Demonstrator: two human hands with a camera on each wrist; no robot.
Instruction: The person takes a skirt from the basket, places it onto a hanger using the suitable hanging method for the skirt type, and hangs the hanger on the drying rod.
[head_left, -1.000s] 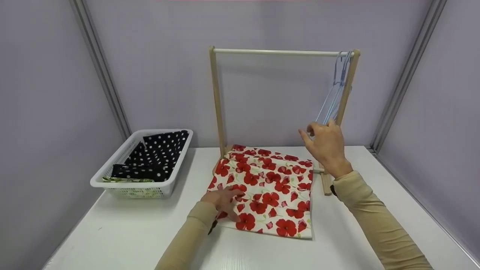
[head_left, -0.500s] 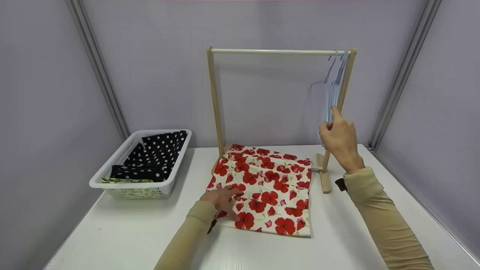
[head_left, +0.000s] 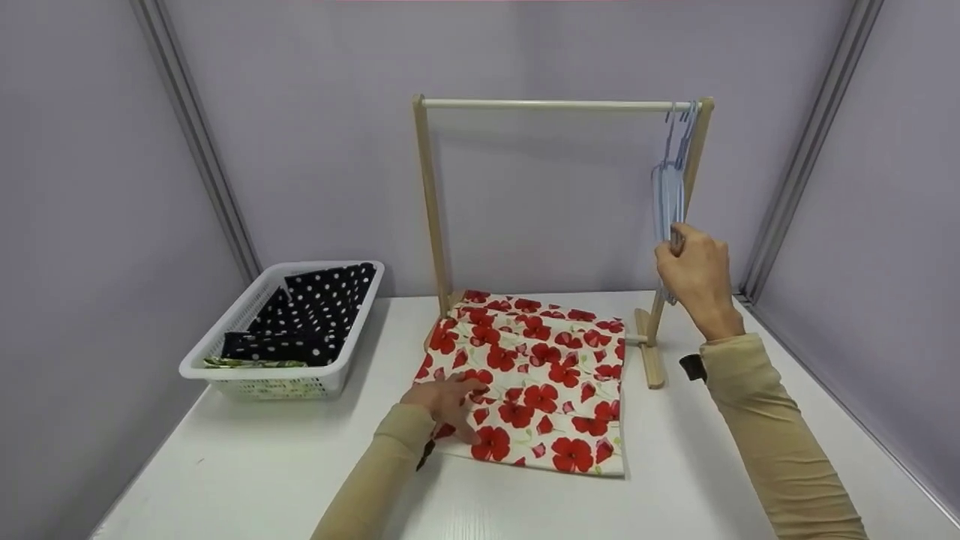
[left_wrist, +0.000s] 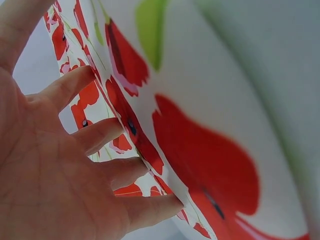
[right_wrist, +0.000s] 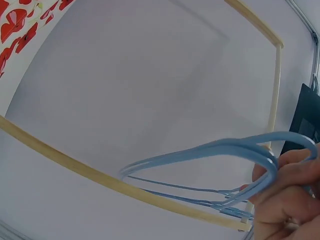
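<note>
A white cloth printed with red poppies (head_left: 540, 360) lies on the table, its far end at the foot of a small clothes rack. My left hand (head_left: 442, 401) rests on its left side with the fingers spread. Up close in the left wrist view, the straight fingertips (left_wrist: 170, 206) touch the printed fabric. Light-blue hangers (head_left: 667, 199) hang bunched at the right end of the rack. My right hand (head_left: 701, 281) grips their lower ends beside the right post. In the right wrist view, the curled fingers partly hide the hangers (right_wrist: 215, 150); how many they hold, I cannot tell.
The rack has a white top rail (head_left: 540, 105), wooden posts (head_left: 430, 202) and a wooden foot (head_left: 654, 367). Left of it stands a white basket (head_left: 352, 358) with black polka-dot cloth (head_left: 330, 307) and green-patterned cloth (head_left: 255, 363). Grey panels enclose the table.
My right hand has moved right towards the post, and its fingers have curled round the hangers. The hangers, spread half a second ago, are bunched closer together. My left hand has stayed put.
</note>
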